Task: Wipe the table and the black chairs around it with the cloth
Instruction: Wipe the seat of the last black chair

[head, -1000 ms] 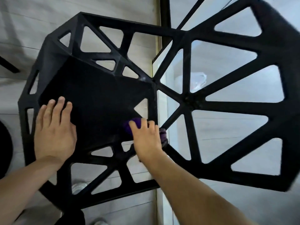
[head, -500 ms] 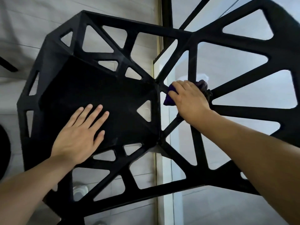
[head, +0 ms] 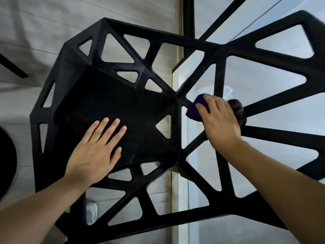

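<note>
The purple cloth [head: 193, 111] lies bunched on the open lattice back of the black chair [head: 112, 103], at the point where several of its struts meet, just right of the seat's far corner. The right hand [head: 220, 122] covers it from above, its fingers [head: 202, 108] curled over the fabric and pressing it to the strut, so that only a purple fold at the fingertips and a darker bulge beyond the knuckles show. The left hand [head: 95, 152] rests flat on the solid dark seat panel, well apart from the cloth, its fingers [head: 104, 127] straight and slightly spread, holding nothing. The chair fills most of the view, its frame cut through with triangular openings. Through the openings on the right a pale, glossy surface [head: 260, 80] shows, with a blurred white object [head: 228, 90] just beyond the cloth. Through those on the left lies a grey plank floor [head: 35, 23].
</note>
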Demonstrator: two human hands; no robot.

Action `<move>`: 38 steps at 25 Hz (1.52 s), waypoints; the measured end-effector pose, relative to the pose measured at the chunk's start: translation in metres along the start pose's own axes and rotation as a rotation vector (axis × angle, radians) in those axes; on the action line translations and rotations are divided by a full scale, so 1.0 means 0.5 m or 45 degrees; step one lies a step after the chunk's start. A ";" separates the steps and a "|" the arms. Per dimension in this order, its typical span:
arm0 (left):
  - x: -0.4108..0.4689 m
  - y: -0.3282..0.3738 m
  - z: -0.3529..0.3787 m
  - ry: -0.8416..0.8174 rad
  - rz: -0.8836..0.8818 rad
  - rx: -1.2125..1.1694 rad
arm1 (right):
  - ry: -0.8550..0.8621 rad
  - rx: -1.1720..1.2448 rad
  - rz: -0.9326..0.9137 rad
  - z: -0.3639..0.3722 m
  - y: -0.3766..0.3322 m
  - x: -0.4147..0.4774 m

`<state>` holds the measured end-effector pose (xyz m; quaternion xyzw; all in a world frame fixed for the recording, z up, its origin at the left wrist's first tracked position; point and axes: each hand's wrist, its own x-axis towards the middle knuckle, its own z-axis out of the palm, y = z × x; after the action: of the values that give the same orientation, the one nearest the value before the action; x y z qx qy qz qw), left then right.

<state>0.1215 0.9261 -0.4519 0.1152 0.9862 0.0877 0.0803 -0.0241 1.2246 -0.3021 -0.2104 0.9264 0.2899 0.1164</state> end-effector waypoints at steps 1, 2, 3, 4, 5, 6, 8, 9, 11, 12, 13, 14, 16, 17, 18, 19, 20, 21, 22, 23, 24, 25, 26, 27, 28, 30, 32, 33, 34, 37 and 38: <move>-0.002 -0.001 -0.001 0.004 0.006 -0.003 | 0.070 0.032 -0.038 0.010 -0.019 0.041; -0.001 -0.003 -0.001 0.010 0.007 -0.003 | 0.150 0.062 -0.098 0.023 -0.044 0.085; 0.000 -0.004 0.000 0.016 0.007 -0.003 | 0.200 0.055 -0.156 0.036 -0.072 0.125; 0.000 -0.004 0.003 0.017 0.006 0.001 | 0.217 0.014 -0.178 0.049 -0.103 0.154; -0.002 -0.002 0.005 0.015 0.005 0.004 | 0.189 -0.029 -0.142 0.061 -0.129 0.168; -0.001 0.000 0.006 0.020 0.005 0.005 | 0.155 -0.054 -0.066 0.077 -0.148 0.170; 0.001 -0.005 0.009 0.024 0.010 0.023 | 0.021 -0.105 0.055 0.101 -0.175 0.150; 0.000 -0.004 0.008 0.018 0.015 0.023 | -0.042 -0.117 0.088 0.105 -0.184 0.132; -0.003 -0.004 0.006 0.018 0.014 0.015 | -0.095 -0.147 0.102 0.097 -0.198 0.101; -0.005 -0.004 0.005 0.019 0.013 0.011 | -0.113 -0.105 0.104 0.089 -0.203 0.084; -0.005 -0.004 0.005 0.016 0.017 0.009 | -0.151 -0.032 0.107 0.083 -0.206 0.064; -0.004 -0.003 0.002 0.015 0.020 0.006 | -0.221 0.021 0.096 0.076 -0.205 0.035; -0.003 -0.001 0.002 0.027 0.012 0.005 | -0.368 0.013 -0.030 0.063 -0.208 -0.036; -0.004 -0.001 0.001 0.031 0.007 0.002 | -0.398 -0.024 -0.125 0.051 -0.205 -0.068; -0.003 0.000 0.001 0.032 0.011 -0.013 | -0.385 -0.045 -0.219 0.030 -0.192 -0.087; -0.005 0.001 -0.001 0.034 0.018 -0.036 | -0.298 -0.049 -0.254 0.006 -0.172 -0.091; -0.003 -0.002 -0.001 0.040 0.025 -0.050 | -0.171 -0.072 -0.227 -0.009 -0.144 -0.077; -0.003 -0.003 -0.001 0.047 0.031 -0.054 | -0.081 -0.101 -0.179 -0.022 -0.111 -0.058; -0.004 -0.003 0.001 0.058 0.042 -0.055 | -0.058 -0.129 -0.148 -0.033 -0.071 -0.040; -0.007 -0.001 0.005 0.064 0.044 -0.060 | -0.086 -0.166 -0.151 -0.037 -0.034 -0.027; -0.010 0.000 0.010 0.079 0.038 -0.075 | -0.129 -0.203 -0.176 -0.039 -0.008 -0.022; -0.009 -0.001 0.013 0.103 0.035 -0.086 | -0.167 -0.226 -0.211 -0.041 0.010 -0.025; -0.005 -0.004 0.015 0.120 0.040 -0.085 | -0.201 -0.232 -0.207 -0.049 0.028 -0.040; -0.003 -0.007 0.017 0.128 0.047 -0.085 | -0.214 -0.243 -0.157 -0.065 0.050 -0.068; -0.001 -0.010 0.018 0.129 0.041 -0.102 | -0.198 -0.244 -0.068 -0.089 0.081 -0.102; -0.002 -0.006 0.023 0.135 0.027 -0.130 | -0.011 -0.234 0.118 -0.152 0.161 -0.169; -0.001 -0.001 0.022 0.130 0.018 -0.131 | 0.244 -0.229 0.235 -0.196 0.233 -0.204; -0.001 -0.003 0.018 0.133 0.011 -0.141 | 0.315 -0.250 0.265 -0.195 0.248 -0.205; -0.002 -0.005 0.016 0.142 0.018 -0.148 | 0.329 -0.254 0.279 -0.181 0.246 -0.191; -0.004 -0.002 0.016 0.148 0.044 -0.109 | 0.203 -0.166 0.083 -0.095 0.163 -0.097; -0.004 -0.003 0.019 0.146 0.042 -0.098 | 0.141 -0.159 -0.042 -0.063 0.124 -0.073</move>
<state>0.1250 0.9257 -0.4609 0.1229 0.9831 0.1333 0.0267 -0.0230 1.2640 -0.2343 -0.2482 0.9080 0.3329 0.0565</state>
